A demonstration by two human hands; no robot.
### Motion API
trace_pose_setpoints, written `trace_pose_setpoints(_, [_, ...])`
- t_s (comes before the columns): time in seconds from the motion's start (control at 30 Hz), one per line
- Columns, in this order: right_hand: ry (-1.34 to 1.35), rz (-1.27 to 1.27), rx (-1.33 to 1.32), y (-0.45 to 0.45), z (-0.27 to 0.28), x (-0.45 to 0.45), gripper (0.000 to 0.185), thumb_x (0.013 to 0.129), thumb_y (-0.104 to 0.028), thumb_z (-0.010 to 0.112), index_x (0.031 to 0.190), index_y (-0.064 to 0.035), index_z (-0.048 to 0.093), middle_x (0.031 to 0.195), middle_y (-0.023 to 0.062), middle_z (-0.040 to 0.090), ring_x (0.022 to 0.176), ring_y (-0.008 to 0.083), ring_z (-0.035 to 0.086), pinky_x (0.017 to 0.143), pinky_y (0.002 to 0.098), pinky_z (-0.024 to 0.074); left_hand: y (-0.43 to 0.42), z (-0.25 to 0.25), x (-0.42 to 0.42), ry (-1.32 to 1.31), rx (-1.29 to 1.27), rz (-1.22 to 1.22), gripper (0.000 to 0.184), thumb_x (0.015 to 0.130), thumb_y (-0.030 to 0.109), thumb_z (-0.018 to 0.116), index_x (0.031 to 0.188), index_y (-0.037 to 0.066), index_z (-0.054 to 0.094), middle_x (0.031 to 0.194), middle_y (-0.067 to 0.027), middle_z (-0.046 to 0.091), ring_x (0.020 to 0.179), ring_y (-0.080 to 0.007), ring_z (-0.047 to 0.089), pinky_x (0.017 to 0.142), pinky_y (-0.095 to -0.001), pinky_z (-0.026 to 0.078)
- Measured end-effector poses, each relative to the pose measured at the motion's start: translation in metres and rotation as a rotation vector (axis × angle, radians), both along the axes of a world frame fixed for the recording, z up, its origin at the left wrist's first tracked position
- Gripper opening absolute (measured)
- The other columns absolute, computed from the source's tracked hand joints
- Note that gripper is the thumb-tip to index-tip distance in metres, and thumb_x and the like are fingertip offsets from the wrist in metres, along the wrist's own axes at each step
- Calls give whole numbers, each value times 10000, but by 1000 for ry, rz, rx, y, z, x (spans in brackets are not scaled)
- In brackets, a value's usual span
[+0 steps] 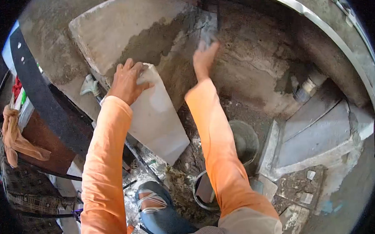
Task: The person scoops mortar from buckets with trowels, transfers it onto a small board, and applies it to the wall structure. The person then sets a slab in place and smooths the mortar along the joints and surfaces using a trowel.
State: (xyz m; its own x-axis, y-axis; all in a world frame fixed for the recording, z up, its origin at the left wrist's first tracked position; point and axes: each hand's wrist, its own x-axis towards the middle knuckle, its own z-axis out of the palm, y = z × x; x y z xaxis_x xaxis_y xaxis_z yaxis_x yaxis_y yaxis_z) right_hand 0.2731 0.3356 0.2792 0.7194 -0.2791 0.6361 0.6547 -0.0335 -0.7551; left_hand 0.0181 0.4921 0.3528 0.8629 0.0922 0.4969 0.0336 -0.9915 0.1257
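Note:
My left hand [127, 81] lies with its fingers spread over the upper end of a pale rectangular slab [160, 116], which stands tilted below a block. That large block [112, 28] has a pale face with a dark wet patch toward its right side. Farther right, my right hand [204, 59] is closed around something at the wall's corner, blurred by motion. Just above its fingers is a grey flat tool [208, 28], smeared too, seemingly held in that hand against the wet grey surface.
A round bucket [244, 140] stands right of my right forearm, with another container [199, 192] below. A pipe fitting [309, 86] juts from the right wall above a grey slab ledge [314, 143]. A tap [89, 85] and an orange cloth [17, 139] are left.

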Motion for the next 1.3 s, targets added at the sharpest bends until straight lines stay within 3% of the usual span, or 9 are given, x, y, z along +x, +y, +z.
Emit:
trace_pose_setpoints(0.1, [59, 73, 195, -29, -62, -58, 441, 1000, -205, 670, 1316, 14, 456, 1151, 133, 563, 1017, 223, 565, 909, 368, 487, 0, 2, 0, 26, -9, 0, 579, 725, 278, 880, 1217, 64, 663, 1130, -181, 540, 1072, -429, 518, 943, -501, 467])
trace_pose_setpoints(0.2, [422, 229, 206, -80, -168, -125, 438, 951, -266, 761, 1248, -57, 516, 967, 71, 592, 602, 92, 529, 453, 251, 413, 3, -1, 0, -9, -7, -40, 588, 722, 278, 882, 1228, 74, 662, 1124, -180, 542, 1067, -425, 524, 936, -504, 468])
trace_pose_setpoints(0.33, [832, 250, 154, -168, -179, -237, 450, 958, -267, 759, 1308, -55, 574, 1013, 50, 661, 747, 129, 638, 584, 271, 528, 5, -2, 3, -20, -15, -35, 564, 722, 293, 885, 1208, 88, 685, 1101, -167, 556, 1051, -410, 542, 924, -500, 471])
trace_pose_setpoints(0.5, [350, -141, -761, -304, -175, -259, 316, 949, -280, 712, 1149, -45, 644, 891, 130, 725, 704, 309, 696, 670, 423, 573, 5, 1, 3, 42, -13, -16, 558, 737, 280, 876, 1219, 86, 672, 1150, -153, 565, 1077, -422, 540, 965, -514, 476])
trace_pose_setpoints(0.63, [535, -285, -1521, -376, -159, -251, 156, 890, -224, 676, 912, -76, 720, 907, 166, 748, 766, 383, 725, 686, 494, 578, 3, 4, 4, 58, -13, 7, 578, 728, 294, 883, 1219, 73, 671, 1143, -159, 565, 1079, -421, 541, 960, -516, 475])
trace_pose_setpoints(0.83, [256, 120, -1826, -348, -226, -217, 157, 858, -191, 617, 887, -98, 740, 861, 160, 742, 861, 399, 733, 741, 491, 583, 11, -1, 9, 44, 3, 26, 652, 719, 309, 892, 1272, 55, 657, 1190, -172, 569, 1112, -422, 540, 988, -514, 472])
trace_pose_setpoints(1.07, [445, 600, -1752, -366, -233, -160, 231, 850, -292, 662, 850, -101, 793, 871, 171, 751, 757, 306, 727, 647, 470, 558, 18, -10, 15, -5, 21, 33, 606, 702, 382, 899, 1221, 128, 713, 1095, -178, 571, 1086, -409, 559, 952, -503, 477])
trace_pose_setpoints(1.23, [1258, 714, -828, -424, -220, -183, 442, 853, -453, 769, 1102, -89, 793, 973, 43, 758, 808, 190, 672, 658, 376, 538, 11, 0, 12, 70, 4, 57, 655, 714, 359, 900, 1261, 79, 675, 1221, -176, 573, 1150, -418, 542, 1007, -503, 475])
trace_pose_setpoints(1.3, [1153, 754, -706, -436, -227, -195, 436, 874, -454, 757, 1105, -86, 787, 990, 32, 752, 822, 186, 670, 661, 361, 531, 18, -4, 15, 69, 52, 41, 640, 714, 364, 901, 1244, 79, 683, 1188, -172, 593, 1123, -405, 572, 980, -494, 497])
